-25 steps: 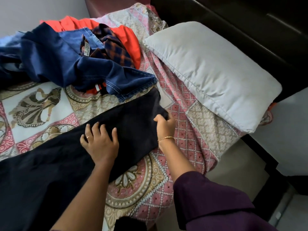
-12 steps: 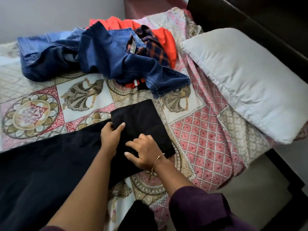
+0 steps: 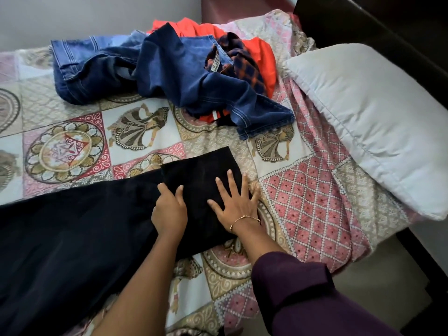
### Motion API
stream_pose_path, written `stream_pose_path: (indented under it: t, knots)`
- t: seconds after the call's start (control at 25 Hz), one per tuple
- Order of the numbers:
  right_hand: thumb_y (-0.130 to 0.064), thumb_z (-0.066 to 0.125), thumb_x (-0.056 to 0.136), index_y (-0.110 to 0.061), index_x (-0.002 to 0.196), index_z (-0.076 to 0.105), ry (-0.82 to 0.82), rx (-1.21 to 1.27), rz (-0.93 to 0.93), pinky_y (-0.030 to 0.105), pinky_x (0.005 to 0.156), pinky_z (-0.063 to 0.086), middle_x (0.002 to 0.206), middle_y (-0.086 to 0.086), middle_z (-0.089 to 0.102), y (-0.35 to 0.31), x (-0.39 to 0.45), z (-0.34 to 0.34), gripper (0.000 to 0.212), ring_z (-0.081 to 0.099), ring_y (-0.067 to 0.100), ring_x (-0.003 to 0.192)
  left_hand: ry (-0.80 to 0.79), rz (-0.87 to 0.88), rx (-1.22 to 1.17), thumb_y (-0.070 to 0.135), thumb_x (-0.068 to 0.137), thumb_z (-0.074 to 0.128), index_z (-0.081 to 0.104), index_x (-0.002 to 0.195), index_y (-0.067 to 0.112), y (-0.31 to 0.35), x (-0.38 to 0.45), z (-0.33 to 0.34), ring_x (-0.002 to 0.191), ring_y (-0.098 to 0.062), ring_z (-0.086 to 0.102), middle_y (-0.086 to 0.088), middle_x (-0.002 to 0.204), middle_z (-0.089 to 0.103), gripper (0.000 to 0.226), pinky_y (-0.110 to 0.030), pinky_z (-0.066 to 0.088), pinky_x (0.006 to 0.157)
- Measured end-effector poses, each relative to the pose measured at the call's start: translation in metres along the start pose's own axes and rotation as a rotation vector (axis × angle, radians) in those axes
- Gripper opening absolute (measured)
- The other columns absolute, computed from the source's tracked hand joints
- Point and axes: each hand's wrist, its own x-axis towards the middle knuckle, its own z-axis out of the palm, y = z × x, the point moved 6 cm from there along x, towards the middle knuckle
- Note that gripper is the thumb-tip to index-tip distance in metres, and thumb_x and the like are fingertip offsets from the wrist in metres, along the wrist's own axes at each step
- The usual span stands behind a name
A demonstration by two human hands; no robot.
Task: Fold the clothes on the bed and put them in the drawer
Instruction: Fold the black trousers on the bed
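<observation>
A black garment [image 3: 72, 238] lies across the patterned bedspread [image 3: 310, 190], its right end folded back over itself into a flap [image 3: 201, 170]. My left hand [image 3: 169, 212] lies on the flap's left edge with the fingers bent over the fold. My right hand [image 3: 235, 202] presses flat on the flap with fingers spread. Farther back lies a heap of blue jeans [image 3: 174, 76], an orange garment [image 3: 261, 54] and a checked shirt [image 3: 244, 66]. No drawer is in view.
A grey pillow [image 3: 378, 117] lies at the right of the bed against a dark headboard [image 3: 375, 27]. The bed's near right edge drops to a pale floor [image 3: 378, 282]. A grey wall [image 3: 84, 15] runs behind the bed.
The trouser end was carried leftward and folded over the garment. My right hand let go and now lies spread flat on the flap. The view shifted left.
</observation>
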Motion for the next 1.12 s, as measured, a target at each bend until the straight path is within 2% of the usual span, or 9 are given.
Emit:
stream_pose_path:
  t: [0.12, 0.28, 0.36, 0.48, 0.56, 0.72, 0.84, 0.92, 1.12]
  knots:
    - [-0.063, 0.019, 0.092, -0.038, 0.148, -0.004, 0.0, -0.021, 0.01, 0.061, 0.11, -0.002, 0.156, -0.006, -0.019, -0.002, 0.004, 0.003, 0.065, -0.017, 0.033, 0.143, -0.105, -0.048, 0.036, 0.045, 0.093, 0.05, 0.041, 0.114, -0.001, -0.012, 0.014, 0.009, 0.095, -0.04, 0.059, -0.022, 0.107, 0.061, 0.05, -0.04, 0.043, 0.069]
    - [-0.04, 0.039, 0.098, -0.028, 0.141, 0.037, 0.287, 0.144, 0.059, 0.047, 0.1, 0.031, 0.148, 0.011, 0.027, 0.003, 0.002, -0.02, 0.045, 0.034, 0.037, 0.128, 0.114, 0.035, 0.188, 0.041, 0.089, 0.059, 0.028, 0.142, 0.002, -0.012, 0.011, -0.01, 0.123, -0.037, 0.041, -0.02, 0.133, 0.046, 0.072, -0.047, 0.036, 0.095]
    - [-0.03, 0.049, 0.096, -0.017, 0.137, 0.041, 0.326, 0.301, 0.204, 0.041, 0.092, 0.043, 0.133, 0.015, 0.04, 0.018, 0.009, -0.031, 0.044, 0.046, 0.032, 0.114, 0.098, 0.1, 0.262, 0.045, 0.091, 0.052, 0.019, 0.148, 0.005, -0.014, 0.013, -0.01, 0.137, -0.033, 0.025, -0.016, 0.146, 0.033, 0.077, -0.049, 0.021, 0.109]
    - [-0.029, 0.052, 0.095, -0.005, 0.127, 0.049, 0.18, 0.483, 0.296, 0.037, 0.087, 0.043, 0.124, 0.017, 0.054, 0.033, 0.027, -0.039, 0.04, 0.052, 0.033, 0.113, -0.141, 0.128, 0.38, 0.064, 0.089, 0.034, 0.007, 0.151, 0.011, -0.025, 0.017, 0.007, 0.146, -0.025, -0.005, -0.002, 0.159, 0.004, 0.086, -0.049, -0.004, 0.115]
    - [-0.025, 0.05, 0.096, -0.002, 0.122, 0.055, 0.242, 0.516, 0.234, 0.036, 0.085, 0.042, 0.122, 0.016, 0.058, 0.031, 0.03, -0.052, 0.035, 0.053, 0.032, 0.113, -0.171, 0.168, 0.412, 0.071, 0.086, 0.03, 0.001, 0.151, 0.013, -0.025, 0.017, 0.011, 0.146, -0.024, -0.01, 0.001, 0.159, -0.004, 0.092, -0.049, -0.008, 0.115]
    - [-0.019, 0.048, 0.097, -0.007, 0.126, 0.055, 0.386, 0.523, 0.269, 0.035, 0.082, 0.042, 0.123, 0.013, 0.057, 0.043, 0.025, -0.067, 0.032, 0.053, 0.031, 0.111, -0.213, 0.261, 0.391, 0.079, 0.08, 0.02, 0.007, 0.151, 0.015, -0.014, 0.012, 0.008, 0.146, -0.021, -0.007, 0.001, 0.159, 0.0, 0.097, -0.046, -0.003, 0.117]
    - [-0.019, 0.047, 0.097, -0.01, 0.125, 0.055, 0.35, 0.489, 0.367, 0.033, 0.075, 0.04, 0.119, 0.015, 0.057, 0.066, 0.028, -0.059, 0.03, 0.055, 0.033, 0.107, -0.172, 0.425, 0.414, 0.088, 0.066, -0.007, 0.025, 0.149, 0.018, -0.003, 0.004, 0.005, 0.147, -0.019, 0.0, 0.001, 0.158, 0.012, 0.114, -0.043, -0.005, 0.117]
    - [-0.02, 0.046, 0.098, -0.012, 0.126, 0.054, 0.305, 0.513, 0.422, 0.031, 0.071, 0.037, 0.118, 0.016, 0.057, 0.073, 0.032, -0.05, 0.03, 0.055, 0.034, 0.107, -0.136, 0.433, 0.436, 0.085, 0.067, -0.005, 0.03, 0.147, 0.023, -0.007, 0.002, 0.009, 0.147, -0.018, 0.0, 0.005, 0.157, 0.016, 0.107, -0.047, -0.012, 0.114]
    - [-0.025, 0.042, 0.099, -0.012, 0.126, 0.049, 0.253, 0.419, 0.467, 0.033, 0.067, 0.036, 0.117, 0.017, 0.055, 0.071, 0.035, -0.032, 0.03, 0.054, 0.035, 0.106, -0.264, 0.41, 0.487, 0.083, 0.063, -0.008, 0.001, 0.15, 0.029, -0.027, 0.004, 0.03, 0.139, -0.014, -0.03, 0.016, 0.151, -0.022, 0.103, -0.052, -0.021, 0.109]
